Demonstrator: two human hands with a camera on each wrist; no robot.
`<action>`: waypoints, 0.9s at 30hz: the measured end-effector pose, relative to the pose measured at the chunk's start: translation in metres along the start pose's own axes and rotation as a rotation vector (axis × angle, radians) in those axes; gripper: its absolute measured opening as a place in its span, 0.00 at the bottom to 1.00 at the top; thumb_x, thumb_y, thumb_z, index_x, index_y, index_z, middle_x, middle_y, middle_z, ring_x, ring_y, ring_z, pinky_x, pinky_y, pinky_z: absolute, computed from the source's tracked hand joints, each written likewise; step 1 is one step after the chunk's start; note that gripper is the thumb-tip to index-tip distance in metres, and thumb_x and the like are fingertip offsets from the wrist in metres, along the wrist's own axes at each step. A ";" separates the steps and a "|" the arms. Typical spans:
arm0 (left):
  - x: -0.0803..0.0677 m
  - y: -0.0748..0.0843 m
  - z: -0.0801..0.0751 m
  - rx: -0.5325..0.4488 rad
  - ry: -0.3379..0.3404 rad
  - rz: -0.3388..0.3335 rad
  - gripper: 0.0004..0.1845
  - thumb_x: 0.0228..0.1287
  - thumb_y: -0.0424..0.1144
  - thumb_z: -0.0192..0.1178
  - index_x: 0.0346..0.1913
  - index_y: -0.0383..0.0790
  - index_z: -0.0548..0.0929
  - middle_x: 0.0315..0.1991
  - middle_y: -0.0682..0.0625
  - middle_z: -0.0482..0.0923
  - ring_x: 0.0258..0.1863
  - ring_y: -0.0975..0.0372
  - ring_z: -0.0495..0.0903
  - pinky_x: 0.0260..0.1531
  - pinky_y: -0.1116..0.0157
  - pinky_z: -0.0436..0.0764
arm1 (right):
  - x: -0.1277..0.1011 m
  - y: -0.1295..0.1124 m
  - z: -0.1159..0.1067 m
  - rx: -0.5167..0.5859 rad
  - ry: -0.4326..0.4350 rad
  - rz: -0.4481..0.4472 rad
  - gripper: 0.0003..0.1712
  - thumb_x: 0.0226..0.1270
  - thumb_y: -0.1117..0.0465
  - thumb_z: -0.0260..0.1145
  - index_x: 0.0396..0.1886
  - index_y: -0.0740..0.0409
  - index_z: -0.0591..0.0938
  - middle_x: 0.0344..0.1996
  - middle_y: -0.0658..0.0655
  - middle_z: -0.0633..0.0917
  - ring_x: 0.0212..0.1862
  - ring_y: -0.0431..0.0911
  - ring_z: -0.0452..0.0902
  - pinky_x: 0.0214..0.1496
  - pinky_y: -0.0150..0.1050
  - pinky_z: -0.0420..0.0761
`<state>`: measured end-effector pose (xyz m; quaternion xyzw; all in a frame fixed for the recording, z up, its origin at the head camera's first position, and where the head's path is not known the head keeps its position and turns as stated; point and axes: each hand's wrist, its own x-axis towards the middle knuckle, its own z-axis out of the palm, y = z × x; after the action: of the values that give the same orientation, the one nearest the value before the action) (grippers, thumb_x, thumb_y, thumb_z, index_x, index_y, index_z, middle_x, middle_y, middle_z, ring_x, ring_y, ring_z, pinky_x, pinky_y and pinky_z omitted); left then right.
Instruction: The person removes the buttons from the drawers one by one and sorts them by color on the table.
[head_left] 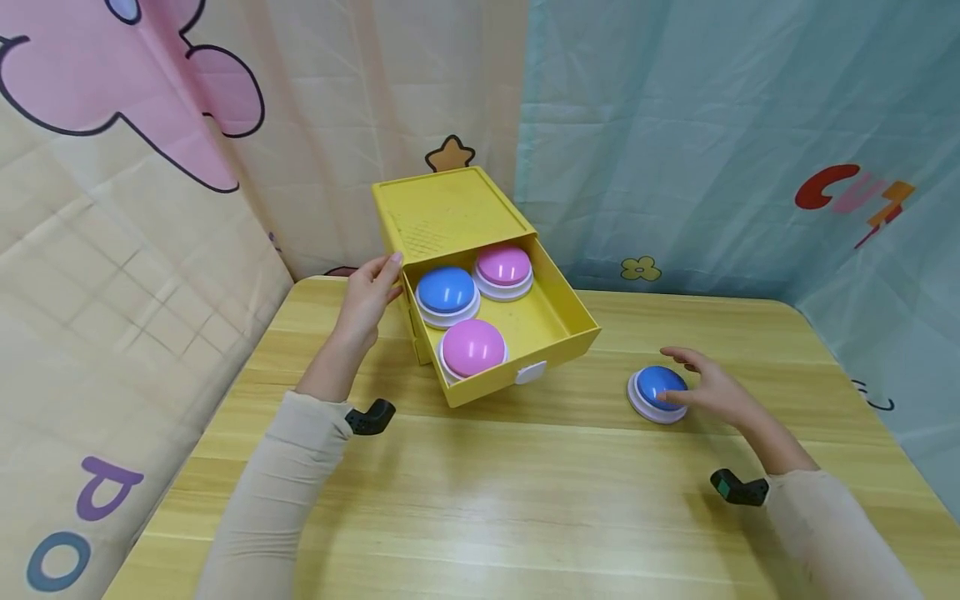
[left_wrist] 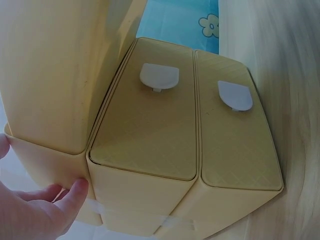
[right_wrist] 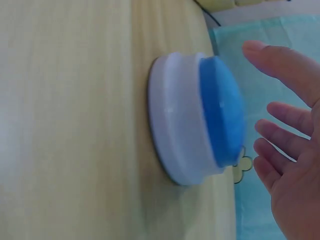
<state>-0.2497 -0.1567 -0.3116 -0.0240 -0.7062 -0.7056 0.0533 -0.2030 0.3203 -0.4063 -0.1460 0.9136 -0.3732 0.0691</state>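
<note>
A small yellow drawer cabinet (head_left: 450,212) stands on the table with its top drawer (head_left: 551,321) pulled out. In that drawer lie one blue push button (head_left: 446,290) and two pink push buttons (head_left: 473,347) (head_left: 504,265), each domed on a white base. My left hand (head_left: 367,296) touches the cabinet's left side near the upper front corner, its fingertips (left_wrist: 79,187) against the side panel. Another blue push button (head_left: 660,387) stands on the table to the right. Around its dome my right hand (head_left: 708,387) hovers with thumb and fingers spread; the right wrist view shows a gap between hand and dome.
Below the open drawer, two closed drawers (left_wrist: 150,120) (left_wrist: 237,145) with white pull tabs show in the left wrist view. The wooden table (head_left: 517,500) extends toward me. Printed curtains (head_left: 660,125) hang behind it and along both sides.
</note>
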 end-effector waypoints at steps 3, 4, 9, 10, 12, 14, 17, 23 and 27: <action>0.001 0.000 0.000 -0.001 -0.005 0.001 0.30 0.67 0.47 0.48 0.63 0.27 0.61 0.60 0.39 0.60 0.57 0.53 0.62 0.56 0.61 0.68 | 0.002 -0.009 -0.008 0.009 0.015 -0.031 0.44 0.52 0.57 0.70 0.64 0.68 0.59 0.60 0.72 0.61 0.60 0.70 0.50 0.56 0.66 0.55; 0.001 -0.001 0.000 -0.002 -0.007 0.001 0.30 0.67 0.47 0.48 0.63 0.27 0.61 0.60 0.39 0.60 0.57 0.53 0.63 0.56 0.61 0.68 | 0.003 -0.013 -0.011 0.004 0.022 -0.042 0.44 0.52 0.57 0.70 0.64 0.68 0.58 0.60 0.72 0.61 0.60 0.69 0.51 0.57 0.66 0.55; 0.001 -0.001 0.000 -0.011 -0.011 0.003 0.30 0.67 0.47 0.48 0.63 0.27 0.61 0.60 0.39 0.61 0.57 0.53 0.63 0.56 0.61 0.68 | 0.008 -0.041 -0.027 -0.027 0.054 -0.114 0.44 0.51 0.60 0.71 0.64 0.67 0.59 0.60 0.70 0.62 0.59 0.67 0.54 0.57 0.64 0.57; 0.001 -0.001 0.000 -0.013 -0.010 0.004 0.30 0.67 0.47 0.48 0.62 0.27 0.61 0.59 0.39 0.61 0.57 0.53 0.63 0.56 0.61 0.68 | 0.010 -0.048 -0.030 -0.033 0.054 -0.132 0.45 0.51 0.61 0.71 0.65 0.67 0.58 0.60 0.70 0.62 0.59 0.66 0.55 0.57 0.63 0.57; 0.001 -0.001 0.000 -0.016 -0.009 0.003 0.29 0.67 0.47 0.48 0.62 0.27 0.62 0.59 0.40 0.62 0.57 0.54 0.63 0.56 0.61 0.68 | 0.014 -0.062 -0.036 -0.040 0.056 -0.158 0.45 0.50 0.62 0.72 0.65 0.66 0.59 0.60 0.69 0.63 0.60 0.65 0.55 0.58 0.61 0.57; 0.000 -0.001 0.000 -0.016 -0.008 0.003 0.29 0.67 0.47 0.48 0.62 0.27 0.62 0.59 0.39 0.62 0.57 0.53 0.63 0.56 0.61 0.68 | 0.018 -0.077 -0.041 -0.048 0.060 -0.184 0.45 0.49 0.63 0.72 0.65 0.65 0.59 0.60 0.67 0.63 0.61 0.63 0.55 0.59 0.59 0.57; 0.000 -0.001 0.001 -0.012 -0.012 0.003 0.30 0.67 0.47 0.48 0.62 0.27 0.61 0.60 0.39 0.61 0.57 0.53 0.63 0.56 0.61 0.68 | 0.024 -0.100 -0.050 -0.061 0.070 -0.207 0.45 0.48 0.63 0.72 0.65 0.61 0.60 0.61 0.63 0.63 0.62 0.59 0.55 0.60 0.59 0.57; -0.001 0.001 0.000 -0.012 -0.009 -0.002 0.30 0.67 0.47 0.48 0.63 0.28 0.60 0.61 0.40 0.60 0.58 0.53 0.62 0.56 0.61 0.68 | 0.038 -0.149 -0.056 -0.078 0.031 -0.319 0.44 0.50 0.61 0.72 0.66 0.57 0.60 0.62 0.58 0.63 0.62 0.56 0.56 0.60 0.60 0.58; -0.002 0.002 0.000 -0.013 -0.011 -0.006 0.30 0.67 0.47 0.48 0.63 0.28 0.60 0.61 0.40 0.59 0.59 0.53 0.62 0.56 0.61 0.67 | 0.051 -0.180 -0.052 -0.084 -0.034 -0.414 0.44 0.50 0.61 0.72 0.66 0.58 0.60 0.62 0.57 0.63 0.62 0.53 0.57 0.61 0.55 0.60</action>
<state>-0.2473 -0.1567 -0.3098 -0.0262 -0.7018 -0.7103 0.0471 -0.2244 0.2160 -0.2439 -0.3397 0.8776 -0.3383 -0.0001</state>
